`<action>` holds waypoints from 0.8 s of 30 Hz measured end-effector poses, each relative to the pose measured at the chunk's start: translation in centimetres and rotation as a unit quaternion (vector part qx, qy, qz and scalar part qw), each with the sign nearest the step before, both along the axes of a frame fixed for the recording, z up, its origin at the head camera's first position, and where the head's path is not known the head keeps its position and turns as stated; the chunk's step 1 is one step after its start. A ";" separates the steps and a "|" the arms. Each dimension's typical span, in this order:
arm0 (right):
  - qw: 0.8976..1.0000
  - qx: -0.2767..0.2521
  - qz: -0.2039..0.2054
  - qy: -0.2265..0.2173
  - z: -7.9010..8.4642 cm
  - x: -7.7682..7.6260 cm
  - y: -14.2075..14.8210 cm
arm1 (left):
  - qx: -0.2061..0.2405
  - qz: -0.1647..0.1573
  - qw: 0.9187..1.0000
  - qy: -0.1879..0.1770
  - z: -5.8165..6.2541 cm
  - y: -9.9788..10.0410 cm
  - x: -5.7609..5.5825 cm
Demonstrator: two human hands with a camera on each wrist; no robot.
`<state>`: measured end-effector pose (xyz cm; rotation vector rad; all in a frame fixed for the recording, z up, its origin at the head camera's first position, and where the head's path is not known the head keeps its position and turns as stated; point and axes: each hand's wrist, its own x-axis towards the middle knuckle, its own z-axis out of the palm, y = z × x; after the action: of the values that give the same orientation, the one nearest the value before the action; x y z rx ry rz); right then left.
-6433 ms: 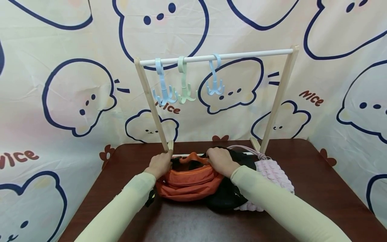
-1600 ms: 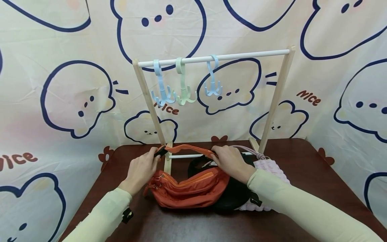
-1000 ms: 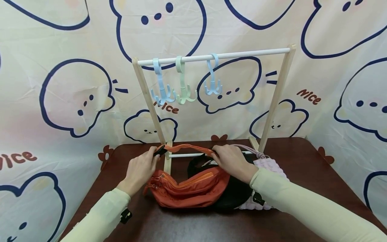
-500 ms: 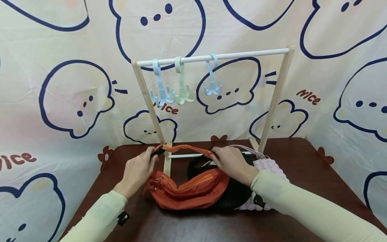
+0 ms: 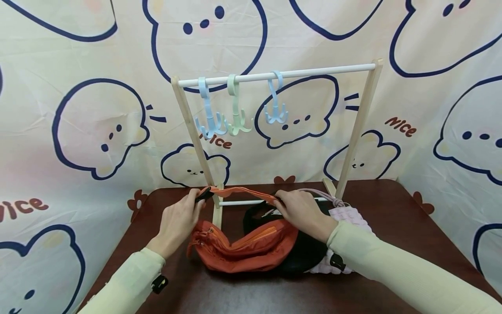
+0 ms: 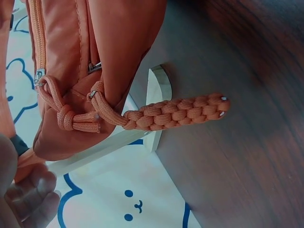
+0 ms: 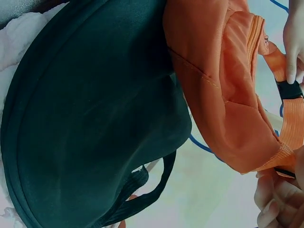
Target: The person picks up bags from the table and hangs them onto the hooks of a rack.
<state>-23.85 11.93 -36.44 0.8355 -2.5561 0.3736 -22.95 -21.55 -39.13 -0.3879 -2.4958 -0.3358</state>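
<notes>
An orange waist bag (image 5: 245,255) hangs slack just above or on the brown tabletop, its strap (image 5: 243,191) raised in an arc. My left hand (image 5: 178,220) pinches the strap's left end at a black buckle (image 5: 204,194). At the strap's right end, my right hand (image 5: 302,211) grips the webbing where it meets the bag; its fingertips are partly hidden. In the left wrist view a braided orange zipper pull (image 6: 178,113) dangles from the bag. Right behind and beside the waist bag lies a black bag (image 7: 95,114) with a looped handle (image 7: 147,199).
A pink puffy drawstring bag (image 5: 351,218) lies to the right, partly under my right sleeve. Behind stands a wooden rack with a white rod (image 5: 313,70). Two blue hooks (image 5: 211,122) (image 5: 276,113) and a green hook (image 5: 237,120) hang from it.
Since the earliest frame, my hands have lifted the strap away from the bag and the bag has come forward, zippers showing. Over the last second, my left hand has shifted slightly left; little else differs.
</notes>
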 end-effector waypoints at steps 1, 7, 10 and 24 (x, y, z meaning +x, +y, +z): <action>1.000 0.000 0.001 0.001 0.0 0.0 0.0 | 0.001 -0.001 1.000 0.002 0.0 0.0 0.0; 1.000 0.000 0.003 0.010 0.0 0.1 0.1 | 0.005 -0.003 1.000 0.010 0.4 0.1 0.0; 1.000 0.002 0.000 0.012 0.1 0.1 0.1 | 0.006 -0.005 1.000 0.013 0.5 0.1 0.0; 0.999 0.001 0.003 0.036 0.8 0.5 -0.4 | 0.012 -0.004 0.999 0.029 1.0 -0.3 0.2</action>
<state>-23.35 11.57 -35.68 0.8430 -2.4874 0.3367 -22.77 -21.84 -38.15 -0.3934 -2.4313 -0.3534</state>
